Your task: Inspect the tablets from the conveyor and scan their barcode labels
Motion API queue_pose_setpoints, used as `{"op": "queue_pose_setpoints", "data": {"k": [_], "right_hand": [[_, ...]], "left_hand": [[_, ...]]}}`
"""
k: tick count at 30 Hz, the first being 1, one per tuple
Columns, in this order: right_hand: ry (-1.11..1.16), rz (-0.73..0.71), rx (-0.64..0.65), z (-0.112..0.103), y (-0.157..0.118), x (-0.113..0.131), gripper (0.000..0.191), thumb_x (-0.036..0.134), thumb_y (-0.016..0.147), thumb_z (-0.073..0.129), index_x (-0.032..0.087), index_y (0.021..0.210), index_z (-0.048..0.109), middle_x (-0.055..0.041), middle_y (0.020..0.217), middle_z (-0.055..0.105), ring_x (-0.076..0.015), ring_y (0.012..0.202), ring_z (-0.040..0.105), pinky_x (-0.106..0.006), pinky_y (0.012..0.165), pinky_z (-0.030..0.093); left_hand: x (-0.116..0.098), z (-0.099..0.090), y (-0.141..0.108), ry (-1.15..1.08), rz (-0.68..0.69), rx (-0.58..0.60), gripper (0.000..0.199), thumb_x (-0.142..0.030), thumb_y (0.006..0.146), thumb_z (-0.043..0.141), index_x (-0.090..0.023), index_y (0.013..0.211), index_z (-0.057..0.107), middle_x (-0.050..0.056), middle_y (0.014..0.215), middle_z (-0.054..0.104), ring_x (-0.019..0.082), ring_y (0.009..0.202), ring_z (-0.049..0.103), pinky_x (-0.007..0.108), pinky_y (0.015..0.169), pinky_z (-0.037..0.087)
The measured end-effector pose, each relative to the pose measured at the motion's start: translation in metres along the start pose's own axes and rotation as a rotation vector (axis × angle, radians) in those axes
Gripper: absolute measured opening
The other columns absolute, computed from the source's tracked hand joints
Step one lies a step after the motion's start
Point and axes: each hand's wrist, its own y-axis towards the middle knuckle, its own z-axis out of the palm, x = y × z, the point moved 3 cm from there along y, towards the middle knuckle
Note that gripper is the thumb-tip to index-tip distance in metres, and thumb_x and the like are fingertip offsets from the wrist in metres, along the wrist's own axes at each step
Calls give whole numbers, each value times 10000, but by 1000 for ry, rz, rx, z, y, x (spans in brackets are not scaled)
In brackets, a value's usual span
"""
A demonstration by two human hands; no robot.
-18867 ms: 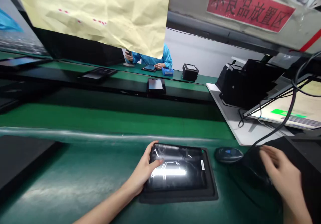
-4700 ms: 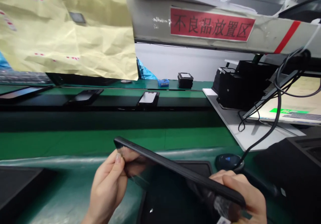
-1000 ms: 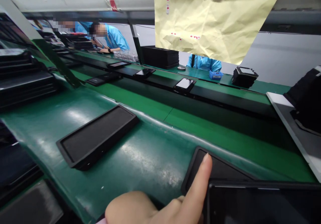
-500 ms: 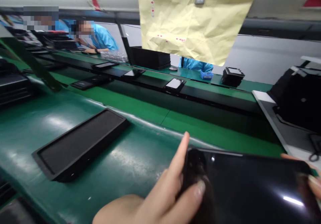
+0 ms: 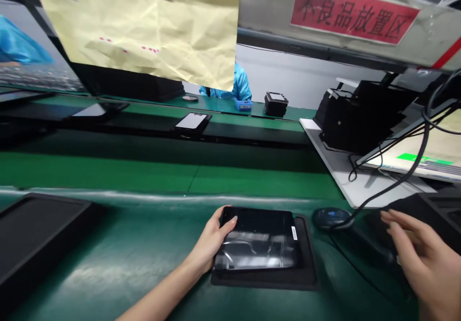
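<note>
My left hand grips the left edge of a glossy black tablet, thumb on its face. The tablet has a small white label near its right edge and lies over a black tray on the green bench. At the right, my right hand is raised off the tablet, its fingers bent and close together; whether it holds anything is hidden. Between the tablet and that hand, a black corded scanner rests on the bench.
Another black tray lies at the left. Beyond the bench runs a conveyor with devices in trays. A monitor and hanging cables stand at the right. A person in blue sits across, partly behind yellow paper.
The view has turned right. The tablet, earlier held between both hands close to the camera, is now over the tray in my left hand. My right hand has let go of it.
</note>
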Motion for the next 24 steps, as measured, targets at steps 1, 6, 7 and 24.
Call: {"op": "queue_pose_setpoints", "data": {"k": [1, 6, 7, 24], "right_hand": [[-13, 41, 164, 4, 6, -19, 377, 520, 819, 575, 219, 1038, 641, -45, 1001, 651, -260, 837, 630, -335, 732, 497], [34, 134, 1037, 59, 19, -81, 607, 526, 757, 602, 97, 1180, 531, -158, 1193, 554, -344, 1109, 505, -435, 974, 408], [48, 126, 1076, 68, 20, -82, 586, 511, 751, 599, 87, 1152, 542, -160, 1165, 570, -348, 1089, 516, -439, 969, 412], [260, -250, 1272, 68, 2, 13, 708, 208, 792, 625, 210, 1425, 306, -72, 1297, 488, -258, 1141, 493, -316, 970, 396]], "left_hand": [[6, -3, 4, 21, 8, -11, 603, -478, 755, 641, -162, 1208, 400, 131, 1144, 593, 253, 908, 623, 343, 769, 487], [21, -11, 17, 118, 62, -55, 695, -520, 653, 658, -152, 1194, 427, 139, 1219, 549, 316, 1105, 521, 399, 904, 425], [22, -12, 18, 136, 67, -59, 696, -518, 656, 647, -148, 1202, 422, 141, 1212, 552, 319, 1117, 512, 408, 922, 413], [19, -15, 19, 325, 109, -83, 698, -548, 698, 553, -147, 1246, 390, 135, 1266, 519, 294, 1170, 482, 409, 1026, 334]]}}
